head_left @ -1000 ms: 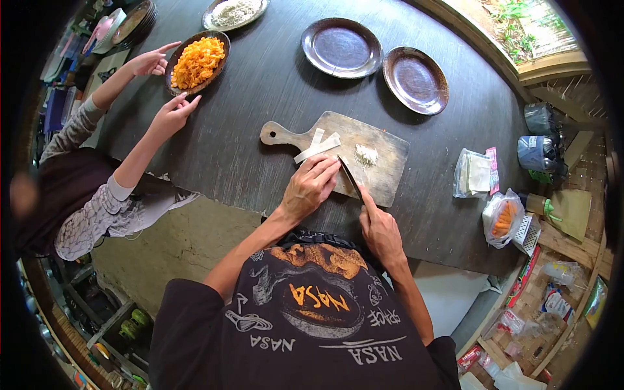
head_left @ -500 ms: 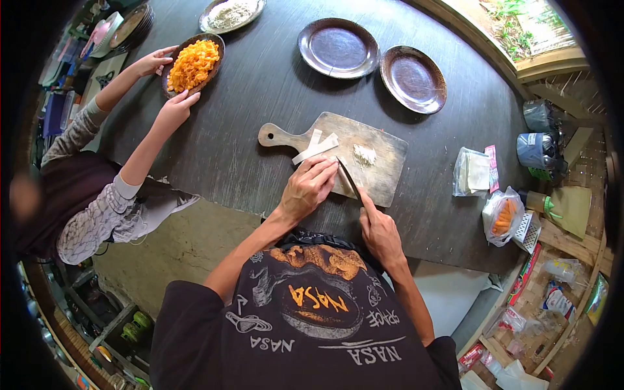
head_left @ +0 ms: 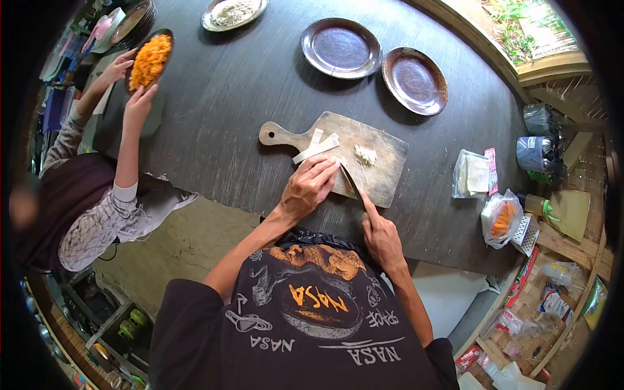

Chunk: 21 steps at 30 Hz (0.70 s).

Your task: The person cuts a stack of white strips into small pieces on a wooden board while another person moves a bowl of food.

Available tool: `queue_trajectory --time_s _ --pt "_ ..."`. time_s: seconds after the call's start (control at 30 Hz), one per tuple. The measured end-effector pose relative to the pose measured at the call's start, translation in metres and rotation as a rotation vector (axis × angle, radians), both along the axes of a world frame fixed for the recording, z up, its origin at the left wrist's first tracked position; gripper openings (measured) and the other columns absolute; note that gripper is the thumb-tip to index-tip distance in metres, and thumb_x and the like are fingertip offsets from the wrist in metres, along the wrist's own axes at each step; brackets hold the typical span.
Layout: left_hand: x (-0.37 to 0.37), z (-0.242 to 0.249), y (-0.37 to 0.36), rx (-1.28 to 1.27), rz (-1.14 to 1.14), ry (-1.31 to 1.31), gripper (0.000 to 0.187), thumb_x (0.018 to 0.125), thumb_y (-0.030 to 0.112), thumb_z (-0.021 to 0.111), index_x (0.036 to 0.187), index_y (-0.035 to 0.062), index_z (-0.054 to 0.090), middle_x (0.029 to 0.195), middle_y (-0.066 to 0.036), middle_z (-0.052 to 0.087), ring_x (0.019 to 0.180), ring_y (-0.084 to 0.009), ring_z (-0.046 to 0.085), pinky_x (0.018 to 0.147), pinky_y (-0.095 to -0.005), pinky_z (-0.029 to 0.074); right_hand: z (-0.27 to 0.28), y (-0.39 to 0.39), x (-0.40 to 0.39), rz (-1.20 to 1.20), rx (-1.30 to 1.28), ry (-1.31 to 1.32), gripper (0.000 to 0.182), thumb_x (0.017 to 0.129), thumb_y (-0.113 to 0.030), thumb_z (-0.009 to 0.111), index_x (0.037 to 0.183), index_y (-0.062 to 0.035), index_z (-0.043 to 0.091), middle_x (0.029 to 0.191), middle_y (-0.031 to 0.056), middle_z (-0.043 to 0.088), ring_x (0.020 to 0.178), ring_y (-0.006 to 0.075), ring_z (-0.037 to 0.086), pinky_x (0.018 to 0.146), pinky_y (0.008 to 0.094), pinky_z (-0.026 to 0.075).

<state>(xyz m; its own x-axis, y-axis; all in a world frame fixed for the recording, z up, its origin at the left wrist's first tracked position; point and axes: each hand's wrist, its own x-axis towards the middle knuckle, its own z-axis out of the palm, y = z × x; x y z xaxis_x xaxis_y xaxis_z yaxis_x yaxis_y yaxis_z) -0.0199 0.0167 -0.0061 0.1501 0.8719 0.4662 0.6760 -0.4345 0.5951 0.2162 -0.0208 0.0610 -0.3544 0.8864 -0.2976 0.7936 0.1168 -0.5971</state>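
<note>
A wooden cutting board (head_left: 383,185) with a handle lies in front of me on the dark table. My left hand (head_left: 308,185) has its fingers curled together, pressing pale flat strips (head_left: 317,148) against the board. My right hand (head_left: 382,239) grips a knife (head_left: 350,179), its dark blade right beside my left fingertips. Part of the blade's edge and the strip ends under my fingers are hidden. On the board past the blade sits a small heap of thin white shreds (head_left: 365,155).
Two dark plates (head_left: 341,49) stand beyond the board. At left, another person's hands (head_left: 140,101) hold a plate of orange pieces (head_left: 151,62). A plate of pale shreds (head_left: 234,13) is at the back. Rightward lie a packet of pale sheets (head_left: 471,174) and bagged carrots (head_left: 502,221).
The other person's hands have carried the plate of orange pieces further left and tilted it. My hands and the knife have barely moved.
</note>
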Motion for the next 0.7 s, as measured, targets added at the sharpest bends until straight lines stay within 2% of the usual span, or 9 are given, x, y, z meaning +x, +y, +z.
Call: queue_trajectory --time_s 0.33,0.7 --pt "0.002 0.001 -0.001 0.010 0.009 0.002 0.029 0.088 0.002 0.077 0.117 -0.0016 0.076 0.120 -0.012 0.076 0.120 -0.0279 0.067 0.105 -0.0387 0.056 0.005 0.009 -0.009 0.010 -0.007 -0.045 0.065 0.102 -0.010 0.055 0.163 -0.0196 0.039 0.085 0.0280 0.069 0.077 0.0461 0.070 0.072 0.0575 0.053" --pt "-0.001 0.002 0.000 0.007 -0.013 -0.004 0.028 0.090 0.002 0.076 0.118 -0.0019 0.076 0.120 -0.012 0.076 0.121 -0.0277 0.067 0.106 -0.0390 0.056 -0.002 0.004 -0.005 -0.012 -0.011 0.055 0.064 0.102 -0.009 0.055 0.163 -0.0191 0.040 0.084 0.0279 0.068 0.076 0.0467 0.069 0.072 0.0569 0.053"
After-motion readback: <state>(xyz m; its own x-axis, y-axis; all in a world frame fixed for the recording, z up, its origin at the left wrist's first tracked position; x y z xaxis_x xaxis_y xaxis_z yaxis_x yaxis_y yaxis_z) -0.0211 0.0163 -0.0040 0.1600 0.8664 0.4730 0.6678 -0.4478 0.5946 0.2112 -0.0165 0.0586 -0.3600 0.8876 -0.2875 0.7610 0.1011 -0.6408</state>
